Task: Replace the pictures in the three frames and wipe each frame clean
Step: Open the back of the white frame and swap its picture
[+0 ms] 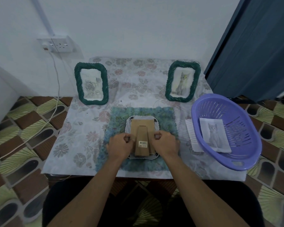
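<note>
White frame [142,117] face-down on green cloth [118,115]. My left grip [120,145], right grip [166,143] each pinch backing board [142,123] side edge. Best: free both sides evenly, lift straight, no bending.

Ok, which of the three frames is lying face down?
The white frame on the green mat, cardboard back up, held by left hand and right hand. The green rose frame and green cat frame stand upright.

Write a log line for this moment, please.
left hand: pinches backing board | right hand: pinches backing board | white frame: face-down on green mat | cat picture: in purple basket
</note>
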Demonstrator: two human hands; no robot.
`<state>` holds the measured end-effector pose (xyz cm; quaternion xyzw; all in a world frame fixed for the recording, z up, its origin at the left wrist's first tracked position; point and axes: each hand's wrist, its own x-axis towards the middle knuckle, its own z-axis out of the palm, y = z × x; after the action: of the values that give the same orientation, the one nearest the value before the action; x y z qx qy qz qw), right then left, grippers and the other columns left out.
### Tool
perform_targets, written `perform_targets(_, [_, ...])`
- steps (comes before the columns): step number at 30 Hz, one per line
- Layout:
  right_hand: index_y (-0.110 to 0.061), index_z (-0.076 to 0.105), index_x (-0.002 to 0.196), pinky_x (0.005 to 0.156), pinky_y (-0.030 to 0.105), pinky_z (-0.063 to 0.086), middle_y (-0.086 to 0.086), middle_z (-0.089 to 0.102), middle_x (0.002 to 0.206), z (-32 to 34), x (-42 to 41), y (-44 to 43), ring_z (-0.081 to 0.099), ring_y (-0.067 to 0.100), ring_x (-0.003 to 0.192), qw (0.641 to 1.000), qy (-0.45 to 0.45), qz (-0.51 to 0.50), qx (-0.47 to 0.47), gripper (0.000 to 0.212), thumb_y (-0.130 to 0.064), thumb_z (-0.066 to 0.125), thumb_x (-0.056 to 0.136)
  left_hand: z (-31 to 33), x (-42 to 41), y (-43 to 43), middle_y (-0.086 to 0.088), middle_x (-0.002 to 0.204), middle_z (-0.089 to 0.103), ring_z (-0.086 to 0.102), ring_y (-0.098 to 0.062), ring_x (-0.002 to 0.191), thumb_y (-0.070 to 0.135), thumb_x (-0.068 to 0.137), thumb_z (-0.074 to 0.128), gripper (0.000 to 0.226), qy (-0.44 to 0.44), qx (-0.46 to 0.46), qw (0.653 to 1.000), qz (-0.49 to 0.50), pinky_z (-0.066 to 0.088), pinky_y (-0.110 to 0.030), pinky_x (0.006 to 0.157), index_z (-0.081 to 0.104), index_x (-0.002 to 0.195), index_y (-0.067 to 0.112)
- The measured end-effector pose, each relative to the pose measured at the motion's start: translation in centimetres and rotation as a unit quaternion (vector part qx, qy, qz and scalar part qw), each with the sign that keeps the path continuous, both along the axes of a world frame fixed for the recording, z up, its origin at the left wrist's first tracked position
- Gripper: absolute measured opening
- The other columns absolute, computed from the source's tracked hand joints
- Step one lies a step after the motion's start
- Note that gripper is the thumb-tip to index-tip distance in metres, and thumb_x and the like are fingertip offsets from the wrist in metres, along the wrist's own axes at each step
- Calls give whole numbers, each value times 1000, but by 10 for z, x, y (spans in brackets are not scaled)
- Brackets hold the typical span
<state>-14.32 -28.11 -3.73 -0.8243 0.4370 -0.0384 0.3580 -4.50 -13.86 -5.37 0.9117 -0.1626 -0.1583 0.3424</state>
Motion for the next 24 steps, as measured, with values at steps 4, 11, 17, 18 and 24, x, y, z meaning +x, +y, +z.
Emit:
perform_targets(4, [-20, 62, 118, 100, 41, 41, 5, 57, 118, -9, 6, 3, 52, 25, 114, 996, -47, 29, -66, 27, -29, 57, 93, -1, 5, 0, -1, 106, 74, 67, -20, 97, 35, 91, 65, 30, 6, -21, 1000, 0, 55, -34, 87, 73, 114, 18])
perform_targets(11, [-25, 38, 148, 118, 53, 20, 9, 17, 163, -23, 15, 1, 11, 28, 151, 973, -17, 182, -138, 53, -43, 45, 99, 4, 24, -12, -10, 118, 69, 64, -23, 105, 15, 97, 58, 29, -30, -46, 998, -10, 40, -20, 84, 68, 123, 10])
perform_targets(17, [-41, 21, 155, 121, 51, 3, 5, 0, 168, -35, 15, 3, -9, 23, 153, 957, 32, 246, -152, 64, -64, 26, 96, 8, 48, -28, -9, 121, 69, 64, -24, 107, 14, 95, 60, 30, -38, -54, 998, -12, 40, -19, 84, 68, 124, 12])
perform_targets(18, [-41, 21, 155, 121, 51, 2, 5, 1, 168, -36, 15, 4, -8, 23, 153, 956, 38, 247, -156, 67, -66, 22, 94, 7, 53, -31, -9, 122, 68, 64, -23, 108, 16, 94, 62, 30, -35, -53, 998, -15, 40, -19, 85, 68, 124, 11])
perform_targets(24, [-42, 20, 155, 120, 54, 3, 5, 8, 167, -41, 16, 2, -4, 26, 154, 946, 53, 261, -185, 79, -74, 9, 83, 0, 73, -43, -9, 126, 67, 62, -23, 113, 17, 90, 71, 37, -14, -34, 999, -35, 42, -22, 90, 66, 126, 9])
